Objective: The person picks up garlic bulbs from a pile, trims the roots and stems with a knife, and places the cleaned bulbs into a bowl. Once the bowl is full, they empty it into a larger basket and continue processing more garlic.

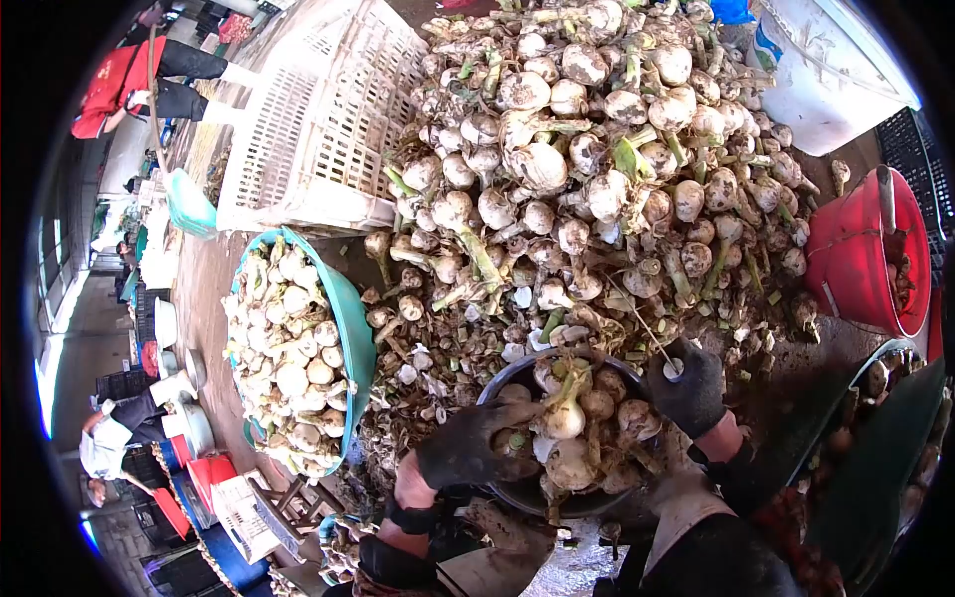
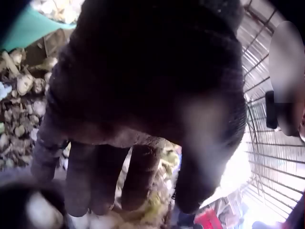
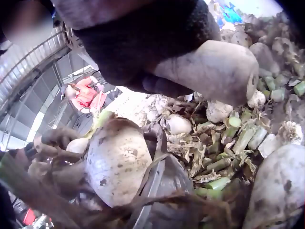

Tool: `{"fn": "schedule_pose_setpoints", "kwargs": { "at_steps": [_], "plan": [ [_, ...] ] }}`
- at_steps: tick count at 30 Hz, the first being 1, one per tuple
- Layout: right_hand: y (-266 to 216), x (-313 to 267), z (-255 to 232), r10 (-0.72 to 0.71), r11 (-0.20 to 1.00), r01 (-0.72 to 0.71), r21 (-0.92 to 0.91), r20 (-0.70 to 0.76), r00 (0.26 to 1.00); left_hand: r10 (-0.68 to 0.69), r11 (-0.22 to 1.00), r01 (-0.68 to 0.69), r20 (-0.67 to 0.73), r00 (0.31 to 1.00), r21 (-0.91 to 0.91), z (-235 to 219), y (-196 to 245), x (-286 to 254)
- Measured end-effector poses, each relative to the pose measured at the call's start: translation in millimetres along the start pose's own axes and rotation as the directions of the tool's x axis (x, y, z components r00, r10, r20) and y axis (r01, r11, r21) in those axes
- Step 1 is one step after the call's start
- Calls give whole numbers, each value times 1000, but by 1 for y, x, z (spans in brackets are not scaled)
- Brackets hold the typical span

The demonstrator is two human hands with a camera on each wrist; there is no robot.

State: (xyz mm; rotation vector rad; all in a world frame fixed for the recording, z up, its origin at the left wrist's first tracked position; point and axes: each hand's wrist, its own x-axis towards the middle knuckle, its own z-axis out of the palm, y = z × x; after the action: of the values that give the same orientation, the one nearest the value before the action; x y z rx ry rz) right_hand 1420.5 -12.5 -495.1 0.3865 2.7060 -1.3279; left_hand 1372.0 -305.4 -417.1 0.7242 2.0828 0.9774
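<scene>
A metal basin (image 1: pixel 487 390) of dirty white garlic bulbs with cut stems stands in front of the person. My gloved left hand (image 1: pixel 460 448) reaches over its left side, fingertips right at a garlic bulb with a green stem (image 1: pixel 564 418). In the left wrist view its fingers (image 2: pixel 78 181) hang straight and slightly apart over the bulbs. At the basin's right rim my gloved right hand (image 1: pixel 691 388) grips a tool by its thick pale handle (image 3: pixel 214 71). From it a thin dark blade-like strip (image 1: pixel 642 323) points away toward the heap.
A large heap of garlic (image 1: pixel 597 149) lies ahead, with trimmings around its foot. Left stand a teal tub of bulbs (image 1: pixel 358 328) and a white slatted crate (image 1: pixel 328 109). A red bucket (image 1: pixel 851 259) stands right. Other people (image 1: pixel 114 443) are in the background.
</scene>
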Motion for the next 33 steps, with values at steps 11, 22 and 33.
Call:
{"fn": "schedule_pose_setpoints", "kwargs": {
  "at_steps": [11, 22, 33],
  "plan": [
    [-7, 5, 5, 29, 999, -28, -29, 28, 999, -255, 470, 801, -812, 525, 371, -56, -240, 26],
    [-69, 13, 1, -340, 923, 377, -71, 304, 890, 6, 969, 173, -715, 699, 177, -28, -35, 30],
    [-60, 12, -10, -515, 798, 572, -187, 280, 810, -169, 812, -73, -353, 920, -579, 19, 2, 33]
  ]
}}
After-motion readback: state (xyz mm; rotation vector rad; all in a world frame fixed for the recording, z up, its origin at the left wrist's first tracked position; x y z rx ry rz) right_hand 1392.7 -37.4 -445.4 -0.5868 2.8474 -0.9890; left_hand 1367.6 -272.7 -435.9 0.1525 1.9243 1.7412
